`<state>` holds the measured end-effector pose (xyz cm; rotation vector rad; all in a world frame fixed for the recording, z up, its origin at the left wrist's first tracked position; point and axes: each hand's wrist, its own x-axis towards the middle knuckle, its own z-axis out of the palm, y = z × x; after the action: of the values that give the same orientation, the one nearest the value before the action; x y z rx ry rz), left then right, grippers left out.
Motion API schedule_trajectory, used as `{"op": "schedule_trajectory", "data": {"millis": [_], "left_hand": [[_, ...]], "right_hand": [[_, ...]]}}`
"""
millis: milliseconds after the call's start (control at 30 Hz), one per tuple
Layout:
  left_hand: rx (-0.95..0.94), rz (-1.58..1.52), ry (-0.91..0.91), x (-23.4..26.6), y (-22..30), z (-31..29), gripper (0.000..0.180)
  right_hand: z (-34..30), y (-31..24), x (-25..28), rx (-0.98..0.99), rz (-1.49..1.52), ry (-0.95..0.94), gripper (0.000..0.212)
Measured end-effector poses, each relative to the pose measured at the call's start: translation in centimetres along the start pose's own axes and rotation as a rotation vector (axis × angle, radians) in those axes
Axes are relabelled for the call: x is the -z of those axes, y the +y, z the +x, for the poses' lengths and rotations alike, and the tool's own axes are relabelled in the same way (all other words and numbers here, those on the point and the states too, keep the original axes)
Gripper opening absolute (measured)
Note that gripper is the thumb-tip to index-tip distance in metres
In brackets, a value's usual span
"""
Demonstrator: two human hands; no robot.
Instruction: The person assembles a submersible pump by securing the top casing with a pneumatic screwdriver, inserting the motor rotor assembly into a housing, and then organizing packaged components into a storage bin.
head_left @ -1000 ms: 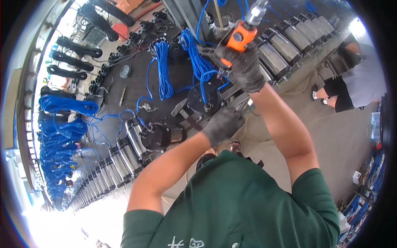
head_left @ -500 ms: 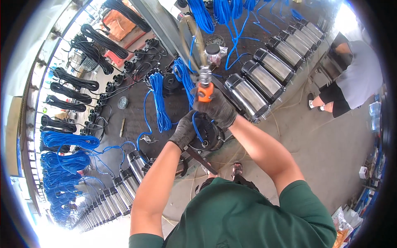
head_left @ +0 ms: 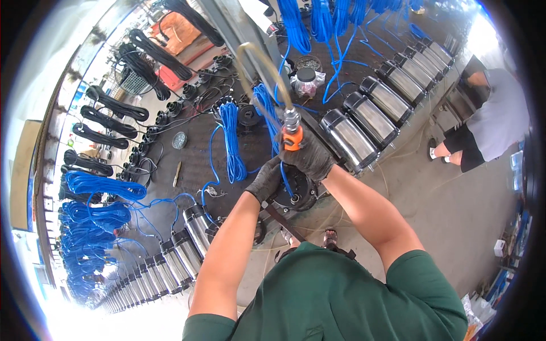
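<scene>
My right hand [head_left: 313, 159], in a dark grey glove, is wrapped around an orange air tool [head_left: 293, 138] with a metal hose fitting at its upper end. A yellowish hose [head_left: 265, 54] loops up from that fitting. My left hand [head_left: 266, 179], gloved alike, is closed just left of the tool; its fingertips are hidden, so what it grips cannot be made out. Below both hands stands a round black motor end [head_left: 307, 196]. From a fitting in it a blue cable [head_left: 286, 181] rises between my hands. The tool's working end is hidden.
Steel motor cylinders [head_left: 350, 136] line the right edge of the dark bench [head_left: 190, 156]; more [head_left: 196, 224] run off lower left. Blue cable coils [head_left: 232, 142] and black coils [head_left: 105, 122] lie about. A metal post [head_left: 239, 28] stands ahead. A person [head_left: 495, 108] bends at the right.
The whole view has shifted, with the bench appearing further right and slightly lower. Both hands remain together over the motor end, the right still gripping the air tool. The hose loop shows more clearly.
</scene>
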<state>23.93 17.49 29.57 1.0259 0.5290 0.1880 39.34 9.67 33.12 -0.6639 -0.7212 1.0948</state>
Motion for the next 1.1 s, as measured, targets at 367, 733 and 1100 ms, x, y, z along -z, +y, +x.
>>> {"op": "schedule_trajectory", "data": {"millis": [367,733,1100], "left_hand": [[0.056,-0.129,0.144,-1.1,0.2,-0.3,0.023],[0.067,-0.297,0.129,0.1,-1.1,0.7,0.019],[0.041,0.161,0.103,-1.4,0.6,-0.5,0.022]], "right_hand": [[-0.8,-2.5,-3.0,0.13,-0.81,0.009,0.038],[-1.0,-2.2,-4.1,0.221,-0.764,0.038,0.042],[-0.9,-3.2,-3.5,0.107,-0.635,0.119,0.04]]}}
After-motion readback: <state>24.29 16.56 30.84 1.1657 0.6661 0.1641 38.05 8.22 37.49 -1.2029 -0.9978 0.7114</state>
